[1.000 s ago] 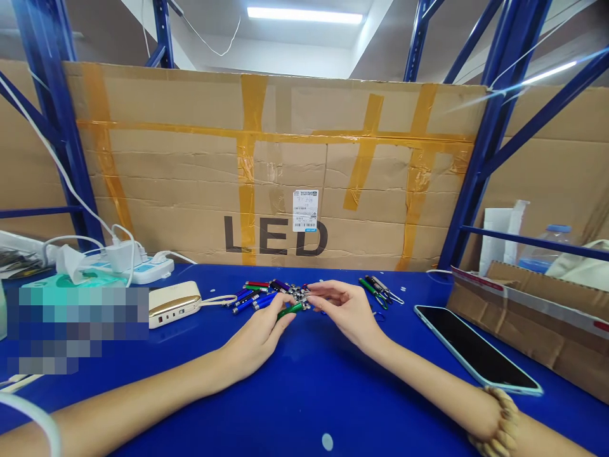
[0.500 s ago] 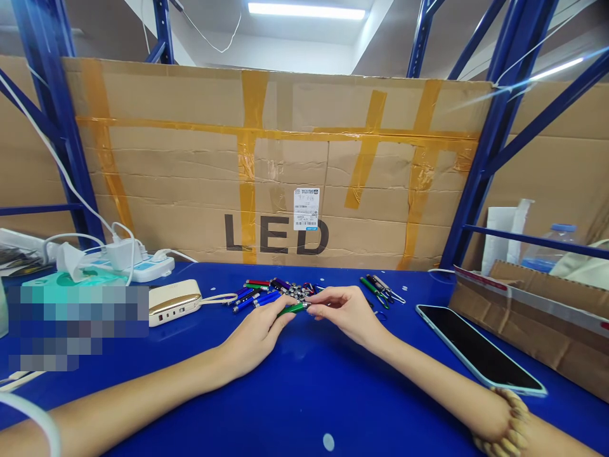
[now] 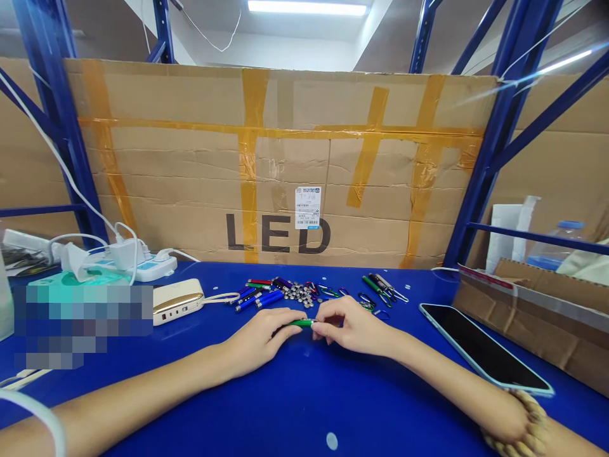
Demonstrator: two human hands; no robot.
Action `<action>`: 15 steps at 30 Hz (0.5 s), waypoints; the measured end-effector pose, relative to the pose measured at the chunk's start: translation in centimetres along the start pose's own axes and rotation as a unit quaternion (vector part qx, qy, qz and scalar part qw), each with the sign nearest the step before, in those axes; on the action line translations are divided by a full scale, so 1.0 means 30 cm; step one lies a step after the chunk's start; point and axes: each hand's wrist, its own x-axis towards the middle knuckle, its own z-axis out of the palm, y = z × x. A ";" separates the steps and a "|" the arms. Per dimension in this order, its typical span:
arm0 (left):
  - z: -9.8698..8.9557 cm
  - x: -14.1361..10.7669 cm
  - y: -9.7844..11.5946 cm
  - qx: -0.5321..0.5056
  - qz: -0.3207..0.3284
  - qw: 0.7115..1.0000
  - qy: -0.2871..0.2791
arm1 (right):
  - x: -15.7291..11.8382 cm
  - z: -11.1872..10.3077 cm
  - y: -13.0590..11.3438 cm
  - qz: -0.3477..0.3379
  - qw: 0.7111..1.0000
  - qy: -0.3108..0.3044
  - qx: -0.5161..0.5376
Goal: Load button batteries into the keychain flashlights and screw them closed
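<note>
My left hand (image 3: 259, 336) and my right hand (image 3: 354, 327) meet on the blue table, just in front of the parts. Between them lies a slim green metal pen-shaped torch (image 3: 301, 322). My left fingers hold its body, and my right fingertips pinch its silver end, partly hiding it. Behind my hands sits a heap of small silver button cells (image 3: 299, 293). To its left lie several blue and red pen-shaped torches (image 3: 257, 296). To its right are several coloured carabiner clips (image 3: 367, 301) and a group of green and silver torch parts (image 3: 383, 285).
A gold-and-white power bank (image 3: 177, 302) and a power strip (image 3: 143, 268) stand at the left. A phone (image 3: 483, 346) lies at the right beside a cardboard tray (image 3: 533, 317). A taped cardboard sheet (image 3: 285, 158) and blue shelving uprights stand behind the blue table (image 3: 304, 406).
Both hands have drawn back toward me from the heap with the green torch, which now lies more level between them. The carabiner clips behind them have come into view.
</note>
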 end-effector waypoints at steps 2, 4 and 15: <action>-0.001 -0.002 0.002 0.007 0.022 1.000 -0.016 | -0.007 -0.003 -0.010 -0.032 0.999 -0.026 -0.032; -0.001 -0.006 0.001 0.021 0.041 0.999 -0.022 | -0.012 -0.006 -0.016 -0.057 0.996 -0.040 -0.051; 0.001 -0.007 -0.009 0.053 0.037 0.997 0.033 | 0.000 0.019 -0.009 0.076 0.970 -0.071 0.220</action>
